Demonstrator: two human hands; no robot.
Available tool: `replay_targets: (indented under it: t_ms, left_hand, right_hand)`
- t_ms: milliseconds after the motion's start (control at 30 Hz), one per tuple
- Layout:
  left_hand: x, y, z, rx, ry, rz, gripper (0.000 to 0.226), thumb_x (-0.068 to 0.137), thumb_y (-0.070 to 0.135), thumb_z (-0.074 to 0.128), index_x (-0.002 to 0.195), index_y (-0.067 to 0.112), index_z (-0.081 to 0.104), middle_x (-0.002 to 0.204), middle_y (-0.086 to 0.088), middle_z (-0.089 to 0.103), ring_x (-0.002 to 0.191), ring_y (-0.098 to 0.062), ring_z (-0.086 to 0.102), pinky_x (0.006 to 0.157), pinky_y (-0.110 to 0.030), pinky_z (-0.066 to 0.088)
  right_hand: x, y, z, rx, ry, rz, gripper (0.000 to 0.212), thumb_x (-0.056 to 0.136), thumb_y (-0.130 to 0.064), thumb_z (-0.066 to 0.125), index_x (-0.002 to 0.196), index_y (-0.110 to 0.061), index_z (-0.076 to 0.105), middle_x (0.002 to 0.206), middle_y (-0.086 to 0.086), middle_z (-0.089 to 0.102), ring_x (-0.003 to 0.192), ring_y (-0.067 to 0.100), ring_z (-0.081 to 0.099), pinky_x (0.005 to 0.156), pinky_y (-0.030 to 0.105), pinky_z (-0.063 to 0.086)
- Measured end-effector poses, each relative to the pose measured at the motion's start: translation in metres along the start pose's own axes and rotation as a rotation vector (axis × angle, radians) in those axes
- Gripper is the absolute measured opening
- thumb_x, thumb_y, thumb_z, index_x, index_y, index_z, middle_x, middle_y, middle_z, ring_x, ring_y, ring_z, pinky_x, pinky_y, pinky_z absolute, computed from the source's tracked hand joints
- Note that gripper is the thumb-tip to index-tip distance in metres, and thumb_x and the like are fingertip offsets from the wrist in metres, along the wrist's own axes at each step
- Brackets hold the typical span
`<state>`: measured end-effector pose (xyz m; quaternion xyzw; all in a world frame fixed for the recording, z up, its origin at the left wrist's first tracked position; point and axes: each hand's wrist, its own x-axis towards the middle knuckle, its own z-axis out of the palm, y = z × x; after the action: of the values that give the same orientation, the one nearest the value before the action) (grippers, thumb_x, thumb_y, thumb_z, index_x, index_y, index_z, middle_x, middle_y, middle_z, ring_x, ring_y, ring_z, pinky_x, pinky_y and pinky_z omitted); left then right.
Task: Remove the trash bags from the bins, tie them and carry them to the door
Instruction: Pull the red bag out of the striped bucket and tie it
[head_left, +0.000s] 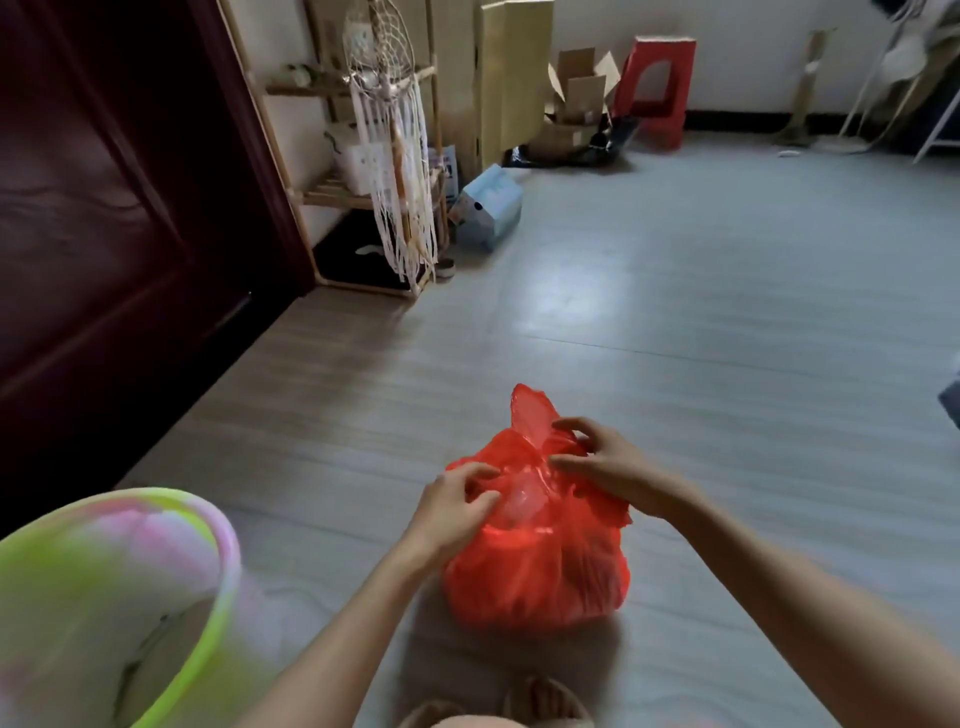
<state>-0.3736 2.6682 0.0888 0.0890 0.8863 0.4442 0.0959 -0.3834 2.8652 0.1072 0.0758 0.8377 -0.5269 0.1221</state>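
A full red trash bag (535, 577) sits on the grey floor in front of my feet. Its top is gathered, and one loose handle flap sticks up at the far side. My left hand (452, 506) pinches the plastic at the bag's top left with curled fingers. My right hand (597, 462) grips the gathered plastic at the top right, just below the upright flap. A green and pink bin (171, 519) stands at my lower left, blurred, its inside hard to make out. The dark red door (104, 208) fills the left side.
A wooden shelf (363, 197) with a hanging white dreamcatcher stands beside the door. A pale blue box (491, 208) lies on the floor by it. Cardboard boxes (576, 104) and a red stool (657, 88) line the far wall. A slipper (545, 699) shows at the bottom edge.
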Motion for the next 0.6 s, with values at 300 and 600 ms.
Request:
replay_targets:
  t_ms: [300, 600]
  left_hand:
    - [-0.014, 0.033, -0.055, -0.2, -0.159, 0.025, 0.035, 0.077, 0.062, 0.056, 0.082, 0.028, 0.063, 0.077, 0.003, 0.059, 0.066, -0.01, 0.054, 0.068, -0.038, 0.052]
    - [-0.041, 0.023, -0.047, 0.992, -0.459, 0.307, 0.057, 0.069, 0.052, 0.069, 0.12, 0.031, 0.055, 0.135, 0.002, 0.04, 0.132, -0.022, 0.027, 0.103, -0.039, 0.028]
  right_hand:
    - [-0.024, -0.037, -0.047, -0.483, -0.09, 0.193, 0.069, 0.074, 0.003, 0.06, 0.137, -0.015, 0.038, 0.084, 0.004, 0.052, 0.074, 0.027, 0.057, 0.076, 0.042, 0.054]
    - [-0.056, -0.041, -0.057, 0.338, 0.258, 0.081, 0.059, 0.081, 0.016, 0.051, 0.135, -0.006, 0.04, 0.08, 0.011, 0.053, 0.038, 0.012, 0.058, 0.041, 0.021, 0.049]
